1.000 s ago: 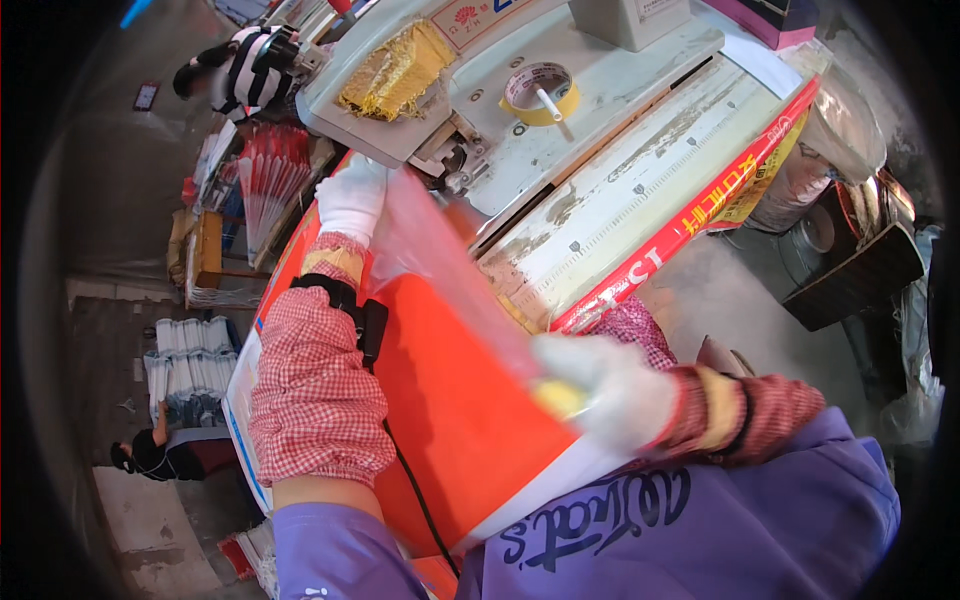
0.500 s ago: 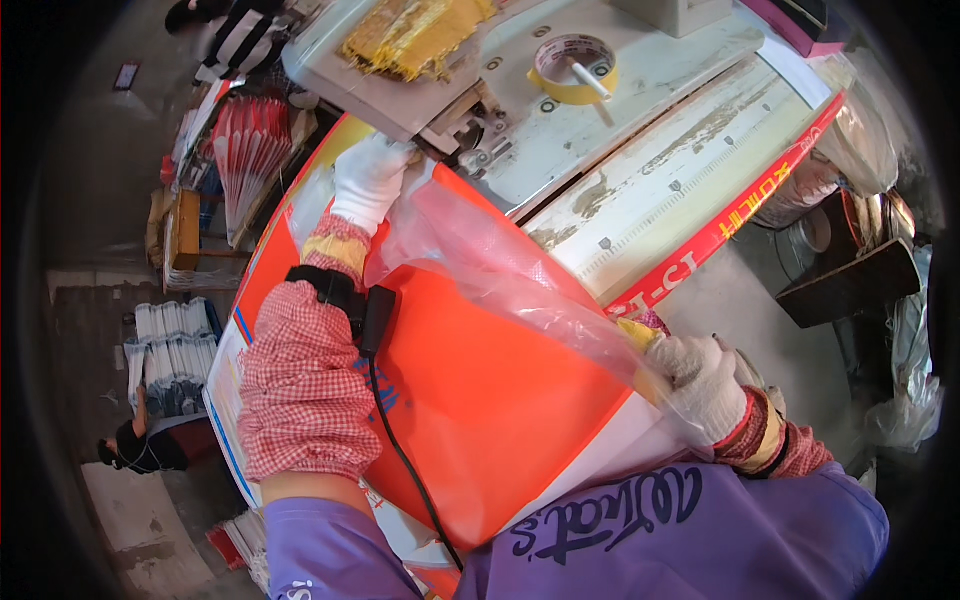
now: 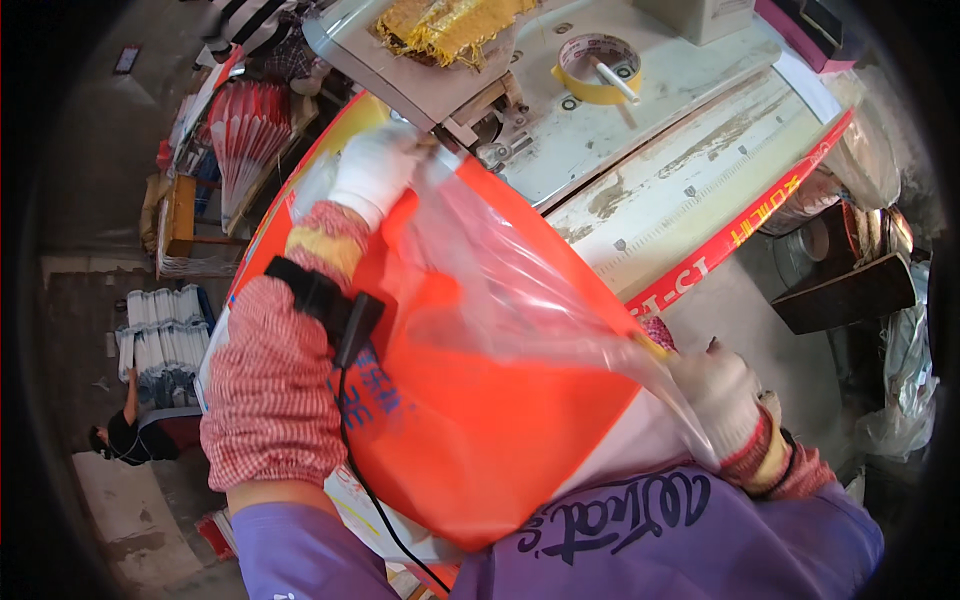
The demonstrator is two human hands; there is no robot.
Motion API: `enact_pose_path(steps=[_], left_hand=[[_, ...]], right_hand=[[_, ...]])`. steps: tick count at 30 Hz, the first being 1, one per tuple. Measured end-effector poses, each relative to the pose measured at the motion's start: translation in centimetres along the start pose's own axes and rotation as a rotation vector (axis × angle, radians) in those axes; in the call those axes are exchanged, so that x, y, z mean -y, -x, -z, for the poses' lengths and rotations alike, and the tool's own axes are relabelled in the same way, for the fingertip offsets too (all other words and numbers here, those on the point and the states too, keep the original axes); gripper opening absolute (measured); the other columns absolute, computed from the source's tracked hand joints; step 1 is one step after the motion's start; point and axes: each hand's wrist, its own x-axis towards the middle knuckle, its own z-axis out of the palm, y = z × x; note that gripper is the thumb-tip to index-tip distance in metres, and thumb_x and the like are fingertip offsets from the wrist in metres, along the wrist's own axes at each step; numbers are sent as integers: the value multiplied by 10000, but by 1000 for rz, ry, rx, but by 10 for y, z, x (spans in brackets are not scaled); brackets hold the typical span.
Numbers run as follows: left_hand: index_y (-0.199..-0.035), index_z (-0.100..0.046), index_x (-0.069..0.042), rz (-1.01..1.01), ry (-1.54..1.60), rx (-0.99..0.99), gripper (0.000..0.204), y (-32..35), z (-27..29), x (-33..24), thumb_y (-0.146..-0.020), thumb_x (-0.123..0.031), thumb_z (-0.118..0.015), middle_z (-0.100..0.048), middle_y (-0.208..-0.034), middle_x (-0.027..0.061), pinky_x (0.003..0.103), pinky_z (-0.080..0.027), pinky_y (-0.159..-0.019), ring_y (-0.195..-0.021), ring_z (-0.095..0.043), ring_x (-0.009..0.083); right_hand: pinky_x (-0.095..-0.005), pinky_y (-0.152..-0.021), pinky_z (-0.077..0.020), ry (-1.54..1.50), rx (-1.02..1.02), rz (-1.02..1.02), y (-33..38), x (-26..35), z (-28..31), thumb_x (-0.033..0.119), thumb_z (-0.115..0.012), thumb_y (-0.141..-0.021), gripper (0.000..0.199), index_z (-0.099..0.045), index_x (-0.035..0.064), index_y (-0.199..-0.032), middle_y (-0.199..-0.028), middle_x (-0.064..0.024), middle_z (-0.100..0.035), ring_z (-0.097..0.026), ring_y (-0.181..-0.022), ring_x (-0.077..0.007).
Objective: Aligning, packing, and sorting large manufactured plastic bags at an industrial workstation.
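Observation:
A large orange printed sheet [image 3: 480, 440] lies slanted across my lap and the machine's front edge. Over it stretches a clear plastic bag [image 3: 520, 290]. My left hand [image 3: 375, 170], in a white glove, grips the bag's far end near the machine. My right hand [image 3: 722, 392], also gloved, grips the bag's near end at the sheet's right edge. A black band with a cable [image 3: 330, 305] sits on my left wrist.
A grey worn machine table [image 3: 640, 170] with a red printed front strip [image 3: 740, 235] stands ahead. On it are a yellow tape roll [image 3: 595, 70] and gold tassels [image 3: 445, 25]. Red folded fans [image 3: 245, 140] and white bundles [image 3: 165, 320] lie at the left. A person [image 3: 130, 435] crouches at lower left.
Both hands have pulled apart, the right one moving down and right, so the clear bag is now stretched longer over the orange sheet. The left hand stays near the machine.

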Motion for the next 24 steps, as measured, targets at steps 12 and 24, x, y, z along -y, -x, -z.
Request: enact_pose_path(steps=[12,24], left_hand=[[-847,-661,-87,34,-243,50,125,-9,119,-14,-746,-157,-640,-649,-945,131,408,-497,-797,-885,-616,324],[-1016,-579,-103,-778,-119,585,399,50,146,-227,-687,-295,-699,-604,-824,132,467,-413,-920,-954,-561,344]], right_hand=[[-410,-535,-492,-98,12,64,-195,32,13,191,-662,-696,185,-679,98,-854,-631,-129,-619,-638,-636,-302],[-403,-671,-503,-30,117,600,-232,-30,15,301,-611,-750,330,-668,117,-1019,-917,-114,-683,-660,-779,-280]])
